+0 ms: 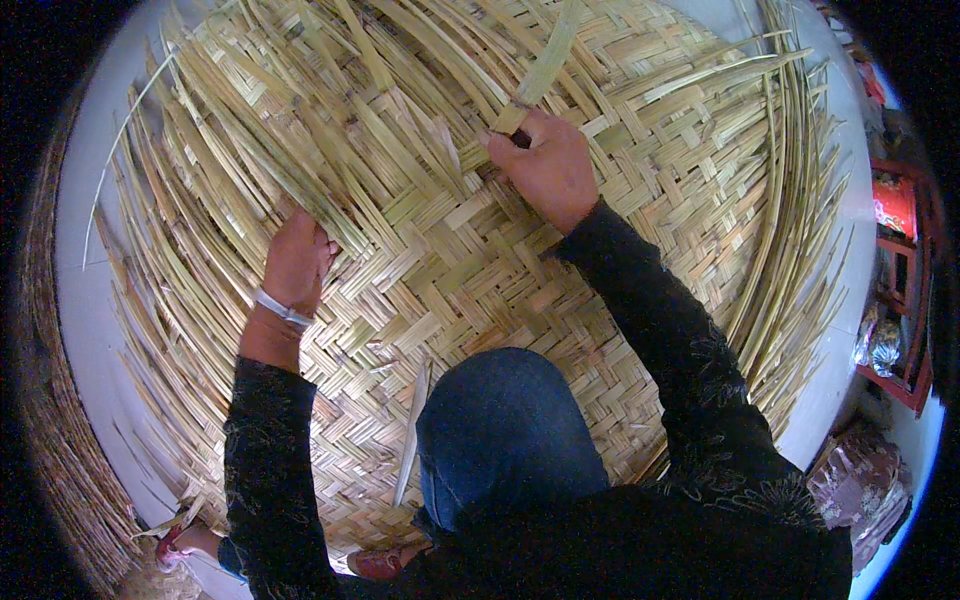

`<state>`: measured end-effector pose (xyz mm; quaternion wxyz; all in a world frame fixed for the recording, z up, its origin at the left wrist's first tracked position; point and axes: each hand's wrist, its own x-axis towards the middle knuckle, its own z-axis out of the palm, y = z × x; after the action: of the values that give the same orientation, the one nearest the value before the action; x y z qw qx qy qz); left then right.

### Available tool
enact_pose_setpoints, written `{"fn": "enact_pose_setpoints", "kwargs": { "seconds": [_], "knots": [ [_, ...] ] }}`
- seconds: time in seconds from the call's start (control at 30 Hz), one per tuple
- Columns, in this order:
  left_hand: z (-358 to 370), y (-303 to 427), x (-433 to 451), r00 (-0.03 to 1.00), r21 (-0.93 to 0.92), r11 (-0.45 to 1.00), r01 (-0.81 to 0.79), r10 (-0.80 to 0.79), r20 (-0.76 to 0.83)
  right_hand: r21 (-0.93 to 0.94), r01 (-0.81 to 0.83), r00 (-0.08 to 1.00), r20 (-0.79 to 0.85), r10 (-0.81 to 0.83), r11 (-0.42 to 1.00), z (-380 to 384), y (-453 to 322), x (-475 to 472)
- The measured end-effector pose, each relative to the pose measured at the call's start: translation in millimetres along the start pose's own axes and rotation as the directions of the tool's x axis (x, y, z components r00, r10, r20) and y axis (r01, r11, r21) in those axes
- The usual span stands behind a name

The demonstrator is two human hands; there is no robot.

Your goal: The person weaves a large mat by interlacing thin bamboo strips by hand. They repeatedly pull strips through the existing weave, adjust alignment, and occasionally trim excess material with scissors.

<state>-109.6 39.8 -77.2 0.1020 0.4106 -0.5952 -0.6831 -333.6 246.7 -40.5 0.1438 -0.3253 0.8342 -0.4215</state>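
A large mat woven from flat plant strips (450, 277) covers the floor before me, its loose strip ends fanning out at the top, left and right. My right hand (551, 165), at the upper middle, pinches a broad pale-green strip (551, 64) between thumb and fingers, over the edge of the tight weave. Lower and to the left, my left hand (298, 255) has curled fingers at a bundle of unwoven strips (307, 187); the fingertips are partly hidden, and whether they grip a strip is unclear. A white band circles the left wrist.
My knee in blue cloth (510, 442) rests over the mat, beside a narrow loose pale strip (412, 435). A pile of long thin stalks (60, 420) lies along the far left. Red-framed furniture (900, 300) and a patterned cloth-like bundle (862, 487) stand at the right.
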Motion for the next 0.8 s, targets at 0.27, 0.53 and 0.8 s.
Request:
{"fn": "enact_pose_setpoints", "kwargs": {
  "seconds": [0.27,0.53,0.8],
  "knots": [
    [83.8,6.4,-62.8,0.68,0.831,0.437,-0.345,0.726,-0.099,0.328,-0.273,0.957,0.187,0.221,0.905,-9.4,2.2,1.9],
    [102.7,3.9,-69.4,0.793,0.961,-0.057,-0.269,0.553,0.255,0.857,-0.352,0.936,0.332,0.12,0.376,-81.6,10.8,63.9],
    [129.3,43.2,-61.7,0.774,0.842,0.228,-0.488,0.559,0.297,0.73,-0.373,0.91,0.167,0.38,0.572,-236.5,70.9,104.3]
  ]
}}
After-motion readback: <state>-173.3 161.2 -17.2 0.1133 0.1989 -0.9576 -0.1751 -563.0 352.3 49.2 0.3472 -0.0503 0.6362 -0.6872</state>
